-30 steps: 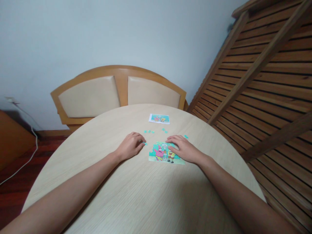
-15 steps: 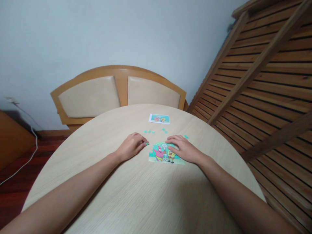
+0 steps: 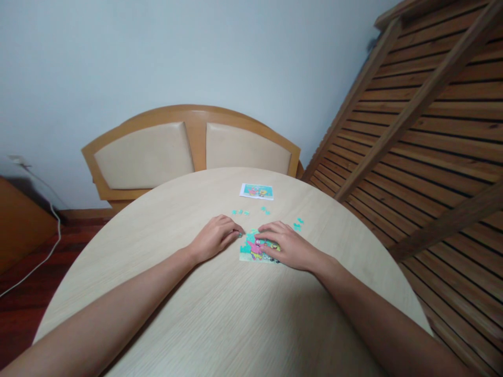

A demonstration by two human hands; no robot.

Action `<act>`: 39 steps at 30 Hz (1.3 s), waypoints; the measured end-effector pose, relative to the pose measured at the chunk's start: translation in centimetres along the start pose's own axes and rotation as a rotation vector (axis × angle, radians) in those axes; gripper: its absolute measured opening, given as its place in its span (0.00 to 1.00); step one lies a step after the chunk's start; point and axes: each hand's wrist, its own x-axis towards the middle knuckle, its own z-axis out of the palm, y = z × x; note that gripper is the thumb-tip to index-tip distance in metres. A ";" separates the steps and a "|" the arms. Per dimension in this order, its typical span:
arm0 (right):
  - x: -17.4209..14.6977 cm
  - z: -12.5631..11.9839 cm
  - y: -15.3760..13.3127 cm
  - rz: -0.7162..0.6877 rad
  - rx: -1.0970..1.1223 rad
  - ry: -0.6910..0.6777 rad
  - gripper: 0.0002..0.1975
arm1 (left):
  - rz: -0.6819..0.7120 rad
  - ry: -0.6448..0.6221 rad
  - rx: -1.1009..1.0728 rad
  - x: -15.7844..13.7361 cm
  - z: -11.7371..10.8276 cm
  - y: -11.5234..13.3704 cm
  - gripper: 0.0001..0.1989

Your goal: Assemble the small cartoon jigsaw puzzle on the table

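Note:
A partly assembled jigsaw puzzle (image 3: pixel 254 251) with cartoon figures lies flat on the round table. My left hand (image 3: pixel 218 238) pinches a small teal puzzle piece (image 3: pixel 240 235) at the puzzle's upper left corner. Over the right part of the puzzle rests my right hand (image 3: pixel 290 246), fingers stretched out and apart, hiding the figures beneath it. Loose teal pieces (image 3: pixel 241 212) lie beyond my left hand. Others (image 3: pixel 265 210) sit behind the puzzle, and a few more pieces (image 3: pixel 297 225) are beyond my right hand.
A picture card (image 3: pixel 257 191) with the same cartoon lies farther back on the pale wooden table (image 3: pixel 188 319). Behind the table stands a padded wooden headboard (image 3: pixel 196 141) against the wall. Wooden slats (image 3: pixel 393 157) lean at the right; a white cable (image 3: pixel 58 230) hangs at the left.
My right hand has slid left across the puzzle, covering more figures and uncovering loose pieces at the right. My left hand has moved slightly right with its piece, closer to the puzzle.

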 end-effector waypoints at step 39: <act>0.6 0.1 -0.9 -0.008 0.014 0.055 0.04 | -0.040 -0.011 -0.022 0.2 0.3 0.8 0.09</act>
